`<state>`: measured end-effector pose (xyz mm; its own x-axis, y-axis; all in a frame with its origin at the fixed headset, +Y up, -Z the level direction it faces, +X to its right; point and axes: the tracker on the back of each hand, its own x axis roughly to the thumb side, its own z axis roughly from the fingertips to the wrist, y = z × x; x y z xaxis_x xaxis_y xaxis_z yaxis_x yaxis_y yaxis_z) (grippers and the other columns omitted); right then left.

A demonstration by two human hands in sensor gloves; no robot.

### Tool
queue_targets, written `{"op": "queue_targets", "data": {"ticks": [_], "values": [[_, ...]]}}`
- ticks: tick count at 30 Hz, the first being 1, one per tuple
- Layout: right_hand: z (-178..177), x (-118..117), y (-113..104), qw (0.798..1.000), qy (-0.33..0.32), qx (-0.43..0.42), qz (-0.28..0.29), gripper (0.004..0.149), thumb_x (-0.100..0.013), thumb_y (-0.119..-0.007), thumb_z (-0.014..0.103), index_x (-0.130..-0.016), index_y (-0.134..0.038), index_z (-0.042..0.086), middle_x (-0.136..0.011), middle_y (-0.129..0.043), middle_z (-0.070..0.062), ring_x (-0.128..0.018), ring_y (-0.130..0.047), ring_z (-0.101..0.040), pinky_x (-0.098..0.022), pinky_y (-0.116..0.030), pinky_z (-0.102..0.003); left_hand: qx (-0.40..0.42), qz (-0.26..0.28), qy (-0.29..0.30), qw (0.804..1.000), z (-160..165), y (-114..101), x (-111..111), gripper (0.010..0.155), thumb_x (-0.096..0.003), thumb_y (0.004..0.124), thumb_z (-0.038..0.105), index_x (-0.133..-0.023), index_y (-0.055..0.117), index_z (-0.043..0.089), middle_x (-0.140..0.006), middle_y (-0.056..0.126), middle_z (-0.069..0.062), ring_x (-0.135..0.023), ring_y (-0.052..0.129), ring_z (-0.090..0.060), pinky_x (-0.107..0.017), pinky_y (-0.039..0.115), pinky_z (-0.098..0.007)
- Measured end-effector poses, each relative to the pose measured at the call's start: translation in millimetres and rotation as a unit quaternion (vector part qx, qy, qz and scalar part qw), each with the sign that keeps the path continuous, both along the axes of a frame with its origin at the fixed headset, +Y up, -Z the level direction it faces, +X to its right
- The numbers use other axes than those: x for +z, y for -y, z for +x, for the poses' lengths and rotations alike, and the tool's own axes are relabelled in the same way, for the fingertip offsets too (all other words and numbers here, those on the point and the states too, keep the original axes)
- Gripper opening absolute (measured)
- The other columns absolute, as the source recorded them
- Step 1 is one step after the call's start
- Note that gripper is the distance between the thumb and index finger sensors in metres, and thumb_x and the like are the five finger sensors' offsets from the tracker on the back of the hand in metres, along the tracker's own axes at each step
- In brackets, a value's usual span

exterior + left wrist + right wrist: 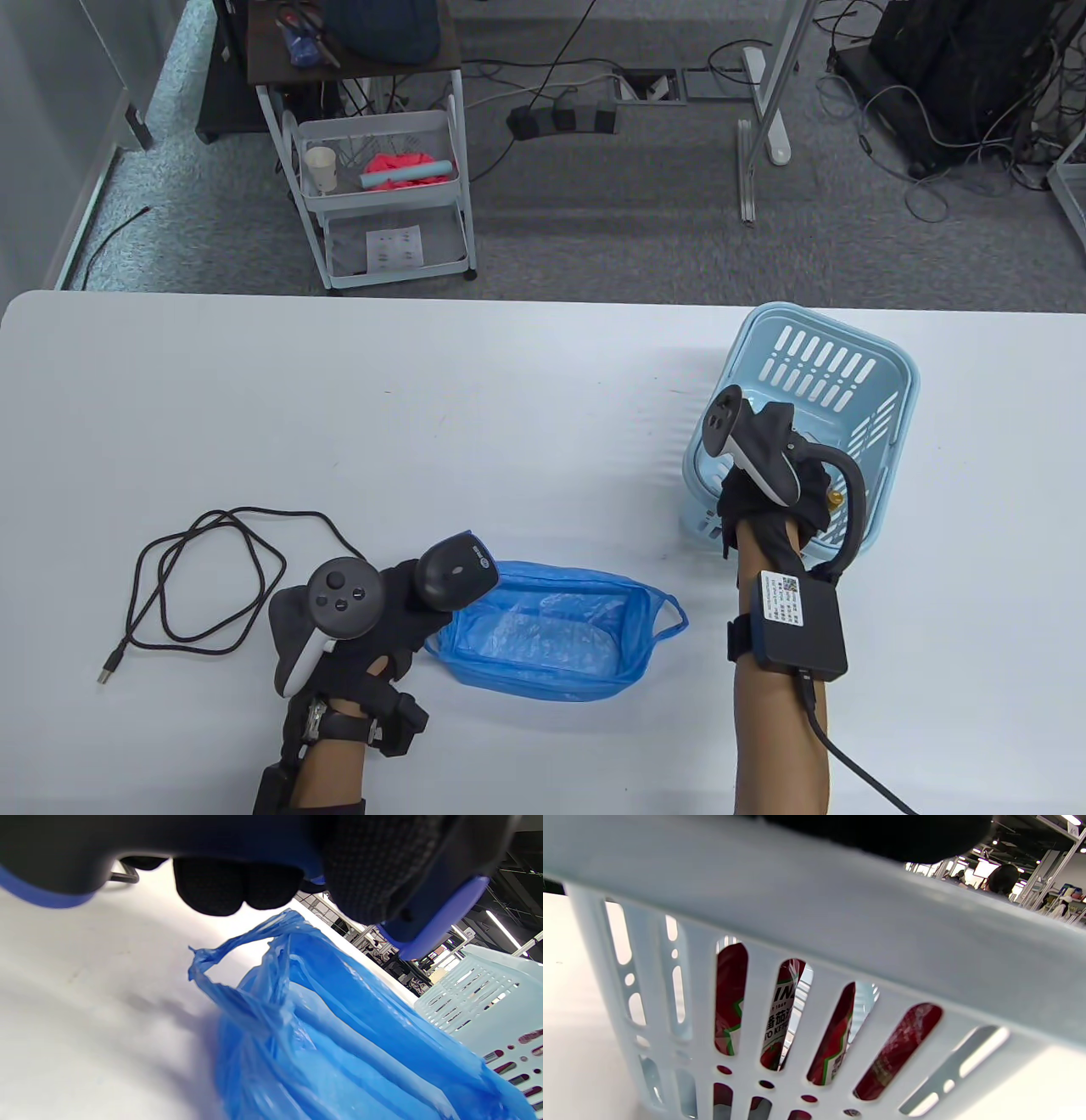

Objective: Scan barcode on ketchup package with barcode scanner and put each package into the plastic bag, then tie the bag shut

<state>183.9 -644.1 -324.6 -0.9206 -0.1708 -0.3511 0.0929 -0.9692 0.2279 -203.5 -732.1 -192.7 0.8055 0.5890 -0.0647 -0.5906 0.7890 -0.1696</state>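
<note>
Left hand, in a black sensor glove, has its fingers wrapped around the handle of the black handheld barcode scanner, whose head rests over the left edge of the crumpled translucent blue plastic bag lying open on the white table. Right hand reaches down into the pale blue slotted plastic basket at the table's right side; its fingers are hidden below the rim, so their grip cannot be told. Red ketchup packages stand inside the basket (seen through the slots in the right wrist view), with partial lettering "TO KET" and Chinese characters on a white panel. Scanner's black cable lies looped on the table to the left.
</note>
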Motion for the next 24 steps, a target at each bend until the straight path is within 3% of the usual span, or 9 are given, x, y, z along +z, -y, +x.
{"op": "queue_targets", "data": {"ticks": [12,24], "values": [[2.0,1.5,-3.4,0.999,-0.008,-0.012,0.041,0.042,-0.046,-0.087,0.022,-0.086,-0.084,0.013,-0.079,-0.09,-0.018,-0.05,-0.092,-0.029,-0.034,-0.081,-0.038,0.005,0.001,-0.001,1.0,-0.6,-0.2,-0.3,0.052,-0.0433,0.089,0.047,-0.09,0.081,0.028,-0.084,0.089,0.0,-0.071,0.097,-0.03,-0.062,0.076,-0.053],[3.1,14.5,-42.8,0.994,-0.032,-0.025,0.101,0.041,-0.046,-0.086,0.02,-0.087,-0.084,0.014,-0.082,-0.087,-0.016,-0.058,-0.091,-0.03,-0.041,-0.081,-0.04,0.012,0.002,-0.003,1.0,-2.5,0.2,-0.3,0.051,-0.0432,0.089,0.047,-0.09,0.082,0.028,-0.084,0.09,0.001,-0.071,0.097,-0.03,-0.062,0.076,-0.052]]}}
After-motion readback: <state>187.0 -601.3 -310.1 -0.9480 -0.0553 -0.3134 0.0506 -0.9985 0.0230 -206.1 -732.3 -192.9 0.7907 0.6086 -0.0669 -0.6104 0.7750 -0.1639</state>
